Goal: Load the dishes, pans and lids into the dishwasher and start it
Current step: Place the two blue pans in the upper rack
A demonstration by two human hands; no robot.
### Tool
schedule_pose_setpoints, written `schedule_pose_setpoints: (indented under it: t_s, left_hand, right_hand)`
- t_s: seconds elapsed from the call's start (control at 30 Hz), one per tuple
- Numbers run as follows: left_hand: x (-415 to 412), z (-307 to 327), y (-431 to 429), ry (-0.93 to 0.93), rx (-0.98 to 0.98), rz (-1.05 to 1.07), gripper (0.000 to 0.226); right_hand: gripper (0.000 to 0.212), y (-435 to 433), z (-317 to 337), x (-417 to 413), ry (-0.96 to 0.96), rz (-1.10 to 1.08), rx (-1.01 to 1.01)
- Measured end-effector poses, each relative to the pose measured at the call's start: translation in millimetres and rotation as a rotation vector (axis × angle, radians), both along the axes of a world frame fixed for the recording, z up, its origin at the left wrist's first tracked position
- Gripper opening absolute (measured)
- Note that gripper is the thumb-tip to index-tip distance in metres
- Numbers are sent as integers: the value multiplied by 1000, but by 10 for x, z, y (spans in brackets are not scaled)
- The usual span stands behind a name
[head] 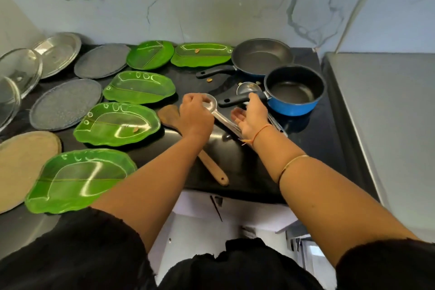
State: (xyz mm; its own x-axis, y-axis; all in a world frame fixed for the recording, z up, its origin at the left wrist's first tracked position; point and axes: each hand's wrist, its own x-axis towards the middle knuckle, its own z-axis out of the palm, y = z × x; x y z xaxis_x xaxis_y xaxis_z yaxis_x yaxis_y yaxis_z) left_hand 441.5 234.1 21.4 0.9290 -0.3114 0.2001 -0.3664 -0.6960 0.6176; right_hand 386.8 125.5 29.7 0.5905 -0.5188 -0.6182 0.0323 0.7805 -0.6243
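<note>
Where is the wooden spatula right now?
The spatula lies mid-frame in the head view, on the black counter: blade beside a green plate, shaft under the left forearm, handle near the front edge.

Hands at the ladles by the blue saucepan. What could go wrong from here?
The left hand grips the steel ladle by its bowl, its long handle reaching the right hand; lifting may knock the handle of the blue saucepan close by.
Food scraps lie on the counter and on some green plates; unscraped, they could clog the dishwasher.
Glass lids lean overlapped at the counter's left edge; a bump might slide them.
</note>
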Motion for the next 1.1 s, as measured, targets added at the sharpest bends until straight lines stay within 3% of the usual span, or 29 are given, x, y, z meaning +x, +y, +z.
schedule_pose_setpoints:
  t_s: [0.2,0.6,0.77,0.93,1.1]
  left_hand:
    - [553,81,-300,-36,27,-9,30]
    - [1212,-23,-1008,89,659,-160,62]
    - [1319,-11,-1206,20,789,-149,48]
    - [1265,24,-1340,-34,787,-404,41]
    - [1137,120,-1341,-167,699,-413,24]
  right_hand:
    - [41,-91,-38,258,-85,-111,113]
    - [39,-413,-1,226,-46,-234,146]
    - [5,-584,110,60,-120,-247,253]
    - [19,-732,113,-111,-64,-226,310]
    - [24,-809,153,-262,-36,-260,261]
